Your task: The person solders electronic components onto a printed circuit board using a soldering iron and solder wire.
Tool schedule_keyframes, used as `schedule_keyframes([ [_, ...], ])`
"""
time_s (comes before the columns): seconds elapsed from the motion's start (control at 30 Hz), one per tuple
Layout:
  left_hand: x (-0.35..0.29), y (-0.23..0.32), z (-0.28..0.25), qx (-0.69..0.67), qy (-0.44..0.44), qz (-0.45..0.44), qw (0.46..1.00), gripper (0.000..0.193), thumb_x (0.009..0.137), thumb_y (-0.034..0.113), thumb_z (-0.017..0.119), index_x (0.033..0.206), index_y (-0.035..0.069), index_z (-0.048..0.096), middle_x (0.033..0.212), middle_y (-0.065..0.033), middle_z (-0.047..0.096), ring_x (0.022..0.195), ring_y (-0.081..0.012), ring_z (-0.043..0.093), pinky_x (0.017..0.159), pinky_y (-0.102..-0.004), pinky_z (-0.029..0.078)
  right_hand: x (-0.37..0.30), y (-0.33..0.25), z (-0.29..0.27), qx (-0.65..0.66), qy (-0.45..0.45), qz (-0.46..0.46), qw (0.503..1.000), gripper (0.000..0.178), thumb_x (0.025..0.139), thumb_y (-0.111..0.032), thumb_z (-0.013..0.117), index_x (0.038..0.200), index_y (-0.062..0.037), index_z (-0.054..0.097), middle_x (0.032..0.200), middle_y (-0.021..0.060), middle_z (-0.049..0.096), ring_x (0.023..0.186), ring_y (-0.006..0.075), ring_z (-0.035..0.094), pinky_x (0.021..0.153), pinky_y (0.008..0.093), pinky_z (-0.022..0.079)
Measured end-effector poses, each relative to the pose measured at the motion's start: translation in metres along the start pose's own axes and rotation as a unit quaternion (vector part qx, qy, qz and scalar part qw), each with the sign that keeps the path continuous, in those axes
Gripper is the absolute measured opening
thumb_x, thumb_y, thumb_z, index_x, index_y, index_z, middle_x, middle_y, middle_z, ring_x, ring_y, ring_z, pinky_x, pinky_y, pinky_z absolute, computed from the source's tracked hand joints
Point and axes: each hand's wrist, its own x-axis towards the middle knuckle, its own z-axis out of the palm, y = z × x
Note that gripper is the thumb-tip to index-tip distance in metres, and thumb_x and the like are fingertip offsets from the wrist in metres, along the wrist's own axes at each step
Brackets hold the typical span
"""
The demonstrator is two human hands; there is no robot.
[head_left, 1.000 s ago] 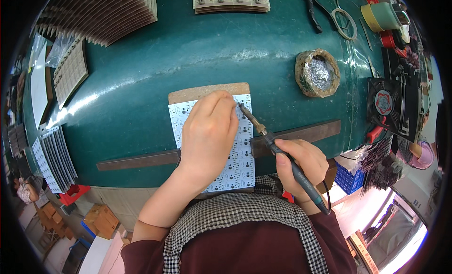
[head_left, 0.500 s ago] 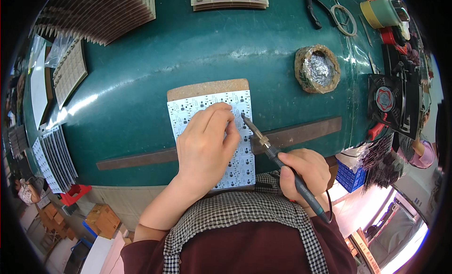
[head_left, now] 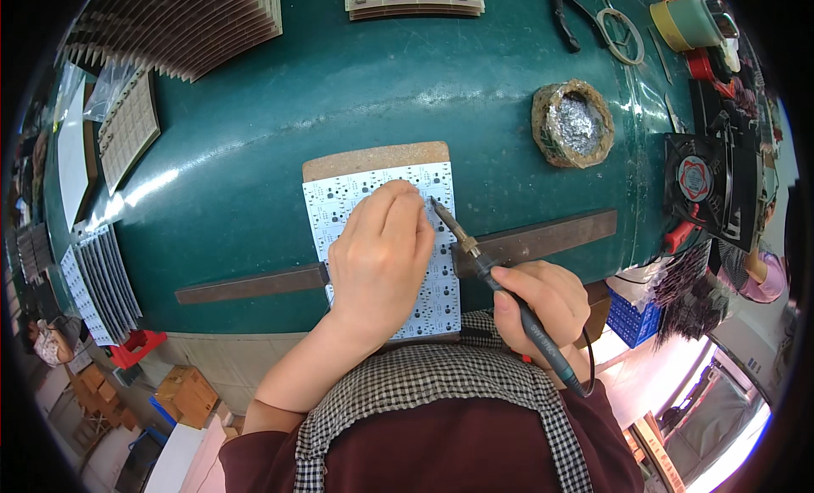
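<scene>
White circuit board (head_left: 437, 298) at the middle of the table's (head_left: 356, 94) near edge, on a brown slab (head_left: 373, 159) that peeks out past its far end, long axis running from the near edge toward the far one. Over it now, the left hand (head_left: 381, 251), palm down, fingers curled and bunched toward the board's far right corner; their tips are turned away, so whether they pinch anything I cannot tell. From the right comes the soldering iron (head_left: 532, 322), its handle firmly wrapped by the right hand (head_left: 547, 300), thumb along the grip. And here's the relation that counts: the iron slants from the table's near edge up and leftward, across the board's long axis, its tip just beside the left fingertips; contact with the board is too fine to call. Left is the nearer hand, right over the board, while the right sits off the board's right edge. One dark bar (head_left: 551, 237) reaches toward the table's right edge, and toward that edge, farther off, stands a rough pot (head_left: 543, 128).
</scene>
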Motion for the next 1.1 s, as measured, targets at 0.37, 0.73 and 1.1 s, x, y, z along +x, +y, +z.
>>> schedule_keyframes([
  [0.37,-0.005,0.002,-0.017,-0.055,-0.056,-0.015,0.997,0.012,0.076,-0.003,0.069,0.086,0.001,0.064,0.101,-0.0105,0.068,0.089,-0.0268,0.067,0.074,-0.0344,0.054,-0.005,-0.007,-0.01,0.003,-0.003,-0.003,1.0,0.017,0.076,-0.004,0.069,0.092,0.0015,0.068,0.066,0.0085,0.065,0.055,0.0212,0.064,0.049,0.0286,0.05],
  [0.73,-0.017,-0.001,-0.013,-0.011,-0.035,0.044,0.998,0.015,0.073,0.0,0.07,0.084,0.003,0.06,0.101,-0.0069,0.066,0.068,-0.0199,0.062,0.056,-0.0316,0.05,-0.005,-0.005,0.0,-0.014,-0.004,-0.002,1.0,0.022,0.075,-0.004,0.071,0.096,0.0001,0.068,0.07,0.0078,0.066,0.057,0.0201,0.065,0.049,0.0285,0.05],
  [1.1,-0.019,-0.001,-0.013,-0.051,-0.044,0.004,0.998,0.014,0.077,-0.006,0.067,0.089,0.0,0.062,0.102,-0.013,0.068,0.082,-0.0268,0.068,0.066,-0.0313,0.054,-0.012,-0.015,-0.009,-0.011,-0.003,-0.001,1.0,0.017,0.077,-0.004,0.068,0.094,0.0018,0.066,0.069,0.0083,0.065,0.055,0.0203,0.064,0.049,0.0282,0.05],
])
